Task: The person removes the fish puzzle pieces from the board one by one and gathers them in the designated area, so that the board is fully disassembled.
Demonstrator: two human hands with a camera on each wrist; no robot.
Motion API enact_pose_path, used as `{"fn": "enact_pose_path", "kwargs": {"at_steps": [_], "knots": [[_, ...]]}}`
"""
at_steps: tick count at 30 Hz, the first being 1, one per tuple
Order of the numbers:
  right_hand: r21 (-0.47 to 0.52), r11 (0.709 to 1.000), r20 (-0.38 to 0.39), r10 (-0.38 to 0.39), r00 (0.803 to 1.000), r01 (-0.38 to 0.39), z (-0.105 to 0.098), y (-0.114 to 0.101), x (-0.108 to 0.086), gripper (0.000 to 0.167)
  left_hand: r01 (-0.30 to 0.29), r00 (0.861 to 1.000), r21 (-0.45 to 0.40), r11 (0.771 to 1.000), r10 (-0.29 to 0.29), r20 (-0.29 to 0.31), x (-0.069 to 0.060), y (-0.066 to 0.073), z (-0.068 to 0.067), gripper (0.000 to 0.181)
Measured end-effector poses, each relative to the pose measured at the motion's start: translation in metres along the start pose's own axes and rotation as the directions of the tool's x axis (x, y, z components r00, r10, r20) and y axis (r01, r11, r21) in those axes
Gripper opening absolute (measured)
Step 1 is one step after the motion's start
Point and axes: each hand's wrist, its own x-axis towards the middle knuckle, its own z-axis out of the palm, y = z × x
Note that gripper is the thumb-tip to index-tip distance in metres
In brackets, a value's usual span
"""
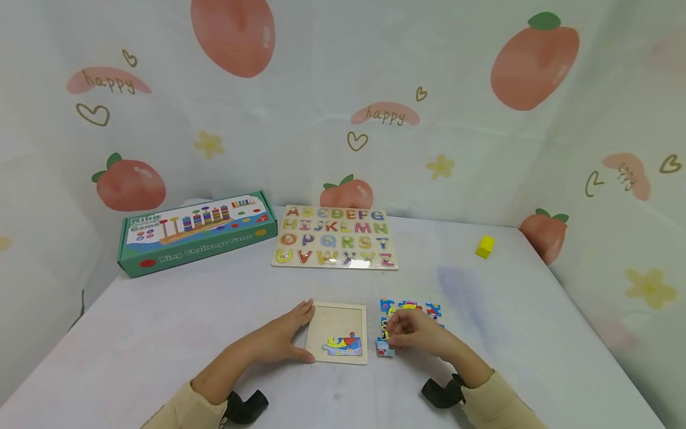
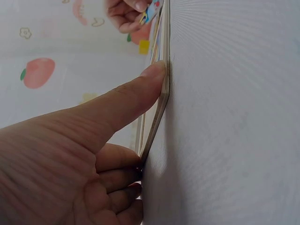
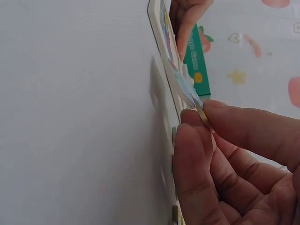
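My left hand (image 1: pixel 274 341) holds the left side of a square wooden puzzle tray (image 1: pixel 337 322), its thumb at the near corner and fingers at the far one. A few joined jigsaw pieces (image 1: pixel 345 347) lie inside, in the near right part. Between thumb and fingertips, my right hand (image 1: pixel 420 333) pinches a jigsaw piece (image 3: pixel 183 89), light blue on its printed face. In the right wrist view this piece is tilted, off the table. Several loose jigsaw pieces (image 1: pixel 409 304) lie right of the tray, some hidden under the right hand.
Behind the tray lies a wooden alphabet board (image 1: pixel 334 241). A green Ring Challenge Game box (image 1: pixel 198 232) stands at the back left. A yellow block (image 1: pixel 485 246) sits at the back right, near the table (image 1: pixel 536 333) edge. Printed cloth hangs behind.
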Motion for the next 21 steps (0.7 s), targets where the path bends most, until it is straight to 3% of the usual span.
{"fn": "enact_pose_path", "kwargs": {"at_steps": [8, 14, 21], "knots": [[-0.066, 0.998, -0.047, 0.002, 0.999, -0.005, -0.0014, 0.0074, -0.0083, 0.023, 0.009, 1.0, -0.005, 1.0, -0.009, -0.001, -0.0008, 0.0012, -0.0001, 0.096], [-0.173, 0.985, -0.102, -0.04, 0.994, 0.022, 0.0015, 0.0082, -0.0092, 0.02, 0.005, 1.0, -0.017, 1.0, -0.005, -0.003, -0.0015, 0.0019, -0.0004, 0.097], [-0.24, 0.97, -0.114, -0.079, 0.99, 0.05, 0.0037, 0.0084, -0.0092, 0.016, 0.001, 1.0, -0.018, 1.0, -0.001, 0.0, -0.0018, 0.0018, -0.0009, 0.098]]}}
